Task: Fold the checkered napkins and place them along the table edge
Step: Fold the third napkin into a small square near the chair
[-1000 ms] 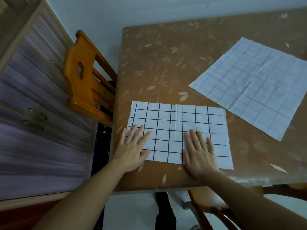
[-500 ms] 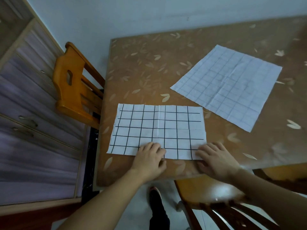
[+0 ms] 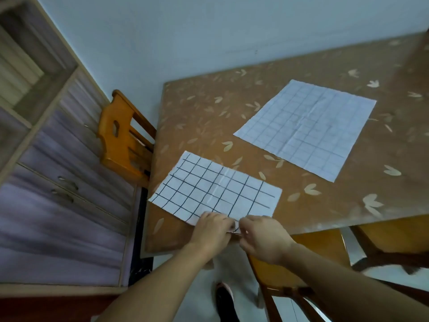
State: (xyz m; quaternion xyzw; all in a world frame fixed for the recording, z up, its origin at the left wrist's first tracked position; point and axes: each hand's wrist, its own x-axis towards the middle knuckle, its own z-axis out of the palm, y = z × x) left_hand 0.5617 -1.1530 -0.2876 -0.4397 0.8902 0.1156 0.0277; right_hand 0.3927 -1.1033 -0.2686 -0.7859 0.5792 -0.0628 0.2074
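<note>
A white napkin with bold black checks (image 3: 216, 189) lies folded in half near the table's front left corner. My left hand (image 3: 212, 231) and my right hand (image 3: 264, 238) meet at its near edge, fingers pinched on the cloth close together. A second napkin with faint grey checks (image 3: 306, 127) lies flat and unfolded farther back on the right, untouched.
The brown leaf-patterned table (image 3: 209, 108) ends in a front edge just under my hands. An orange wooden chair (image 3: 120, 135) stands at the left side, another chair (image 3: 299, 259) in front below my right arm. Purple-grey drawers (image 3: 58, 205) line the left wall.
Both hands have slid off the napkin's top to its near edge and come together, pinching the cloth. The view has swung, so the napkin appears angled.
</note>
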